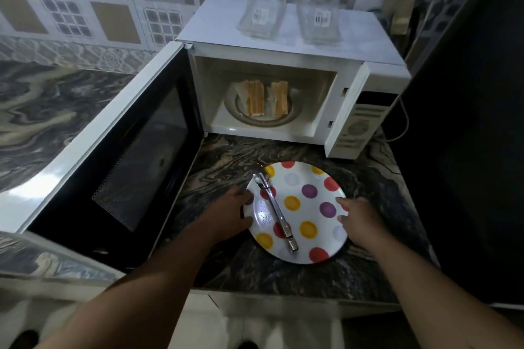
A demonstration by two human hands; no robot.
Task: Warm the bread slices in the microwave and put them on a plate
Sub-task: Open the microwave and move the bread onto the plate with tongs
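Two bare forearms reaching up from the bottom edge of the frame toward the centre. Left hand (234, 214) at the plate's left rim, thumb and fingers parted around the edge and touching it; right hand (358, 219) at the right rim, fingers spread and loosely bent, fingertips on or just over the edge. Cannot tell whether either hand truly clamps the rim or merely rests against it.

Between the hands, lower centre: round white plate (314, 207) with red, yellow, purple and pale grey dots, flat on the dark marbled counter (226, 263). Across the plate's left half, metal tongs (276, 214), arms together, lying diagonally, tip end over the upper-left rim, hinge end toward the lower middle.

Left of centre: microwave door (122, 156) swung wide open toward the lower left, dark mesh window facing right.

Above the plate, at centre: white microwave (343, 105), cavity exposed. Inside, on the round glass turntable (262, 119), the bread slices (265, 100) in two groups side by side, crust edges facing outward. Control panel at the right end of the appliance, blurred.

On the microwave's top, upper centre: two clear glass containers (319, 18) with barcode stickers, side by side.

Farthest back, along the top of the frame: patterned wall tiles (113, 3) in grey, white and tan.
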